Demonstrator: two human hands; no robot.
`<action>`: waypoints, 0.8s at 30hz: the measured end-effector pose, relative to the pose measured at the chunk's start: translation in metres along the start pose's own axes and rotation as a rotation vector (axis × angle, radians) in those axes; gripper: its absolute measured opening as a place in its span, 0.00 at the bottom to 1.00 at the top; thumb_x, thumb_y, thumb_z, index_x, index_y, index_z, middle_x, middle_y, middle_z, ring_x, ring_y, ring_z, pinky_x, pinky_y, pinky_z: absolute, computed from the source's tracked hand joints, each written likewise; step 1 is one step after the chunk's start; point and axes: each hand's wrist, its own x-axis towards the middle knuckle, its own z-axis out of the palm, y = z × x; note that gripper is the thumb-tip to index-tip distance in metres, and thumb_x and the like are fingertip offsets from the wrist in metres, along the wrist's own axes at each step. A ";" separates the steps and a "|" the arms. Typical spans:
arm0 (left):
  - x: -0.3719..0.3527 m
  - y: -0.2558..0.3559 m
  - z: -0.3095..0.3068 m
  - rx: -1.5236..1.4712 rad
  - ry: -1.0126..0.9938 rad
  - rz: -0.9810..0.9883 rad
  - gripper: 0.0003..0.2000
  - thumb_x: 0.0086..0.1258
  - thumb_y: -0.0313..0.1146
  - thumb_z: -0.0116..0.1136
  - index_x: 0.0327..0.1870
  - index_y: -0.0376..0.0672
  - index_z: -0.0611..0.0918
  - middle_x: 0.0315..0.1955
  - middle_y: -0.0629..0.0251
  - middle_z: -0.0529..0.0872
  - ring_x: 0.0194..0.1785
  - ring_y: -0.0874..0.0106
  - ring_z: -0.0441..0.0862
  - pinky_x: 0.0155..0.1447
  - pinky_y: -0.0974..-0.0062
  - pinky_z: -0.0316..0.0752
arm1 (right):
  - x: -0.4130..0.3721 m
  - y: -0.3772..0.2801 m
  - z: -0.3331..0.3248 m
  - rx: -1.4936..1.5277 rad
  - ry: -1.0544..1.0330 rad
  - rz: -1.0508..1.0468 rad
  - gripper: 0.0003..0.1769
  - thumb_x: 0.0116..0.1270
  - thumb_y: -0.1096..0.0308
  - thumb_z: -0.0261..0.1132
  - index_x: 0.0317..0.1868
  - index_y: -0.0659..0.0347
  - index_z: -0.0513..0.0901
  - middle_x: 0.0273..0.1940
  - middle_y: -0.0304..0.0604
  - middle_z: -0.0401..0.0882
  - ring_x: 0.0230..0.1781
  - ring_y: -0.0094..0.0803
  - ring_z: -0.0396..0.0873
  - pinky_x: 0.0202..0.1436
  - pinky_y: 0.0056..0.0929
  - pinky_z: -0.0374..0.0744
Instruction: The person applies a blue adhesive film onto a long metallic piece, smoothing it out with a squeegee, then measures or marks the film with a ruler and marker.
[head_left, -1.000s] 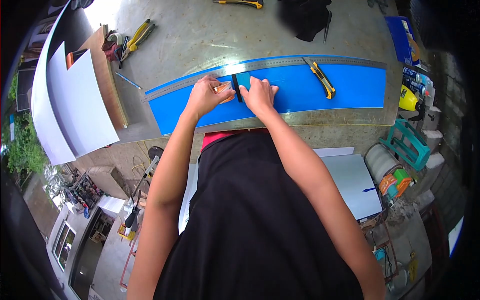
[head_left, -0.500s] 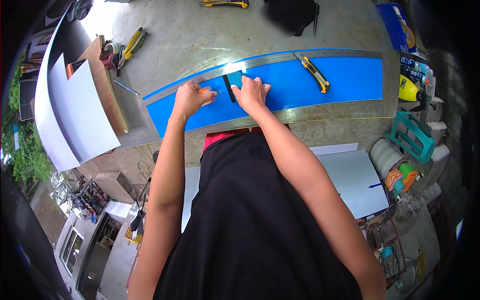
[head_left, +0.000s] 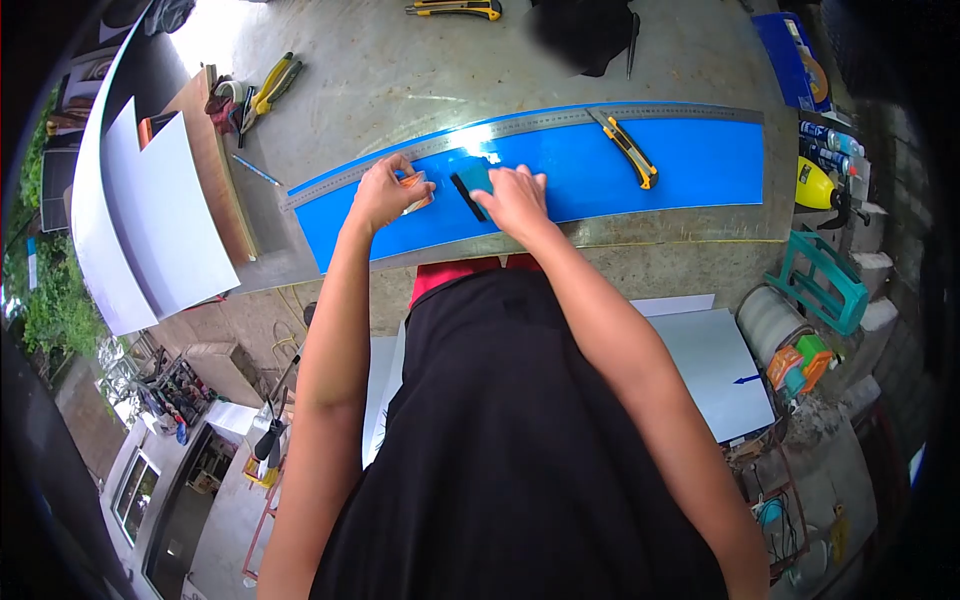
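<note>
A long blue sheet (head_left: 690, 160) lies across the metal-topped table. My right hand (head_left: 520, 202) grips a teal squeegee (head_left: 474, 180) with a black edge strip, low over the middle of the sheet. To its left, my left hand (head_left: 382, 194) is closed on a small orange-and-white piece (head_left: 416, 192), whose kind I cannot tell. Along the sheet's far edge runs a long steel ruler (head_left: 540, 122), just beyond both hands. A yellow-and-black utility knife (head_left: 630, 152) rests on the sheet to the right, its tip over the ruler.
Yellow-handled pliers (head_left: 268, 92) and a pencil (head_left: 256, 170) lie at the left, near white sheets (head_left: 175, 220) and a wooden board (head_left: 222, 180). Another utility knife (head_left: 455, 9) and a black cloth (head_left: 585, 35) are at the back. A yellow spray bottle (head_left: 815, 185) stands right.
My right hand has slid the squeegee slightly right and nearer my body, and the squeegee is now turned at more of a slant. My left hand stays nearly in place.
</note>
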 end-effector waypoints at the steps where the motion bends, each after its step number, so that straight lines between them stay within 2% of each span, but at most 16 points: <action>1: 0.001 -0.002 0.001 -0.027 -0.008 0.008 0.25 0.54 0.52 0.80 0.39 0.38 0.87 0.41 0.50 0.90 0.48 0.56 0.88 0.54 0.62 0.81 | -0.010 0.010 -0.004 -0.004 -0.021 -0.044 0.17 0.65 0.52 0.75 0.42 0.57 0.88 0.45 0.42 0.88 0.56 0.45 0.78 0.57 0.50 0.68; 2: 0.002 -0.004 0.002 -0.033 -0.007 0.007 0.25 0.54 0.52 0.80 0.39 0.38 0.87 0.41 0.50 0.90 0.48 0.56 0.88 0.54 0.62 0.81 | -0.018 0.020 -0.009 -0.010 -0.043 -0.087 0.19 0.63 0.51 0.76 0.44 0.57 0.88 0.47 0.42 0.88 0.56 0.45 0.78 0.57 0.49 0.69; 3: 0.005 -0.008 0.003 -0.054 -0.013 0.040 0.25 0.54 0.52 0.80 0.41 0.39 0.88 0.44 0.51 0.90 0.52 0.56 0.87 0.58 0.62 0.80 | -0.025 0.032 -0.011 -0.029 0.038 -0.120 0.24 0.59 0.50 0.79 0.51 0.55 0.87 0.51 0.42 0.84 0.56 0.46 0.76 0.57 0.49 0.71; 6: 0.004 -0.002 -0.001 -0.022 -0.030 0.051 0.25 0.55 0.51 0.79 0.47 0.42 0.90 0.50 0.51 0.90 0.58 0.56 0.86 0.64 0.62 0.79 | -0.030 0.057 -0.058 -0.023 0.375 -0.175 0.29 0.57 0.55 0.80 0.57 0.53 0.83 0.51 0.44 0.77 0.53 0.48 0.74 0.58 0.49 0.72; 8: 0.002 0.001 -0.004 0.036 -0.041 0.024 0.25 0.56 0.51 0.78 0.50 0.44 0.91 0.53 0.51 0.89 0.61 0.55 0.84 0.67 0.61 0.78 | -0.025 0.086 -0.093 -0.088 0.588 -0.135 0.28 0.58 0.60 0.79 0.58 0.53 0.82 0.53 0.45 0.78 0.55 0.49 0.74 0.60 0.49 0.73; 10: 0.004 0.002 -0.005 0.092 -0.066 0.079 0.25 0.58 0.48 0.77 0.55 0.45 0.91 0.54 0.51 0.88 0.54 0.58 0.88 0.62 0.62 0.81 | -0.020 0.116 -0.108 -0.208 0.565 0.083 0.31 0.61 0.61 0.79 0.64 0.54 0.79 0.57 0.45 0.78 0.60 0.50 0.74 0.62 0.50 0.73; 13: 0.006 -0.001 -0.003 0.039 -0.096 0.073 0.24 0.59 0.48 0.76 0.55 0.46 0.91 0.55 0.51 0.88 0.56 0.56 0.87 0.64 0.61 0.80 | -0.009 0.146 -0.111 -0.274 0.475 0.097 0.33 0.61 0.61 0.79 0.66 0.53 0.77 0.59 0.46 0.77 0.61 0.49 0.74 0.62 0.50 0.73; 16: 0.006 0.000 -0.005 0.093 -0.105 0.100 0.24 0.60 0.48 0.75 0.56 0.48 0.91 0.55 0.51 0.88 0.57 0.56 0.86 0.64 0.61 0.79 | -0.004 0.153 -0.107 -0.242 0.377 0.055 0.31 0.63 0.64 0.78 0.65 0.53 0.77 0.58 0.48 0.76 0.59 0.50 0.76 0.61 0.49 0.75; 17: 0.005 0.001 -0.006 0.094 -0.106 0.099 0.24 0.60 0.48 0.75 0.56 0.48 0.91 0.55 0.51 0.88 0.57 0.56 0.86 0.64 0.61 0.79 | -0.005 0.153 -0.104 -0.125 0.352 0.062 0.29 0.63 0.66 0.77 0.63 0.54 0.77 0.57 0.49 0.76 0.57 0.51 0.78 0.58 0.49 0.77; 20: 0.006 0.002 -0.006 0.122 -0.112 0.116 0.22 0.61 0.47 0.74 0.56 0.50 0.91 0.54 0.51 0.88 0.57 0.56 0.86 0.65 0.61 0.79 | -0.018 0.113 -0.099 0.121 0.309 0.075 0.24 0.62 0.71 0.75 0.57 0.55 0.77 0.52 0.51 0.74 0.52 0.54 0.80 0.53 0.48 0.80; 21: 0.007 -0.001 -0.005 0.125 -0.110 0.133 0.22 0.62 0.47 0.73 0.56 0.50 0.91 0.55 0.51 0.88 0.57 0.56 0.86 0.65 0.61 0.79 | -0.023 0.095 -0.089 0.153 0.327 0.012 0.24 0.59 0.70 0.76 0.55 0.56 0.78 0.49 0.49 0.76 0.48 0.50 0.81 0.51 0.46 0.81; 24: 0.008 0.001 -0.005 0.127 -0.121 0.141 0.21 0.63 0.46 0.72 0.56 0.50 0.91 0.55 0.51 0.88 0.56 0.56 0.86 0.65 0.61 0.79 | -0.031 0.052 -0.040 0.319 0.216 -0.155 0.25 0.59 0.73 0.76 0.55 0.58 0.77 0.51 0.51 0.80 0.54 0.51 0.81 0.56 0.46 0.80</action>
